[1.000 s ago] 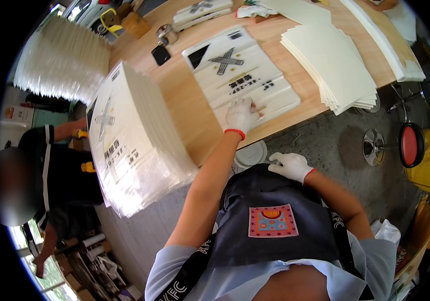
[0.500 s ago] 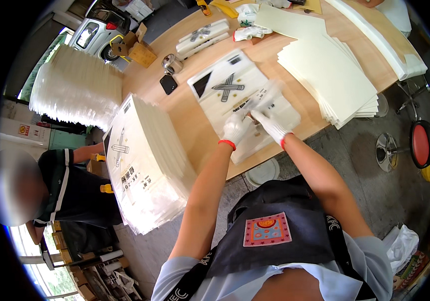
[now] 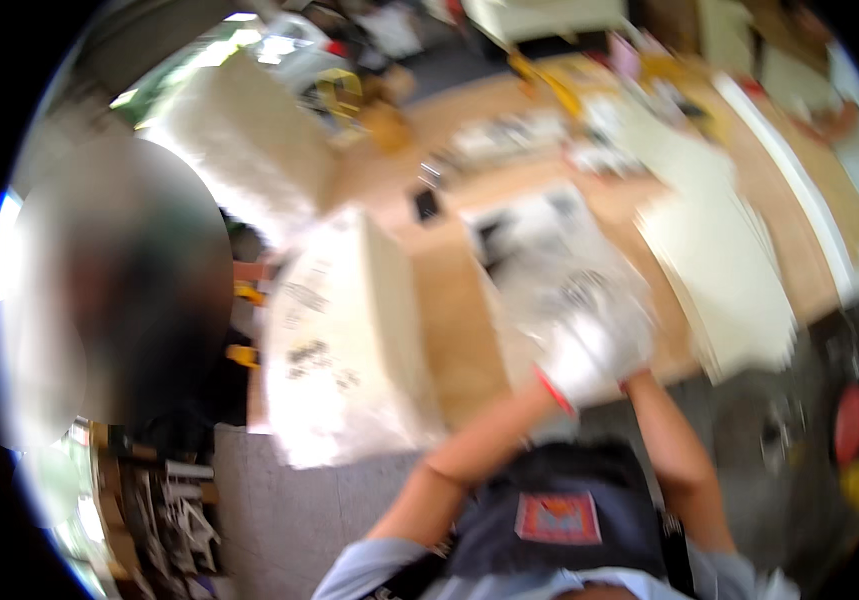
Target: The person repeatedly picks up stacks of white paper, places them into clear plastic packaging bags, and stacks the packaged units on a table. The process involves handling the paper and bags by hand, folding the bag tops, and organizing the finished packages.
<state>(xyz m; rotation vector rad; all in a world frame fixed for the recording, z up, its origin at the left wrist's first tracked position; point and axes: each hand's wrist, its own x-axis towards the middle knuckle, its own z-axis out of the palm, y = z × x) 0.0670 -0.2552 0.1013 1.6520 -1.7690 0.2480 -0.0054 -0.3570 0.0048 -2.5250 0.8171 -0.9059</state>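
Observation:
Motion smears the whole picture. My left hand point(image 3: 581, 358), in a white knit glove with a red cuff, is over the near end of a flat pile of clear printed plastic bags point(image 3: 529, 225). Close beside it, my right hand point(image 3: 637, 352), gloved too, is partly covered by the left hand and by crumpled clear film. The fingers of both hands blur into the white plastic, so I cannot make out what they grip. A dark corner and a grey print show on the pile.
A tall stack of printed bags point(image 3: 334, 340) stands left, another stack point(image 3: 239, 140) behind it. Cream sheets point(image 3: 719, 260) lie right, with a long white strip point(image 3: 794, 185) beyond. A phone point(image 3: 425, 204) lies near a metal tin. One person is at left, another at far right.
The view has swung, so the table sits further right and blurs. My hands have come closer together, with the left now partly over the right. The person at left appears much nearer.

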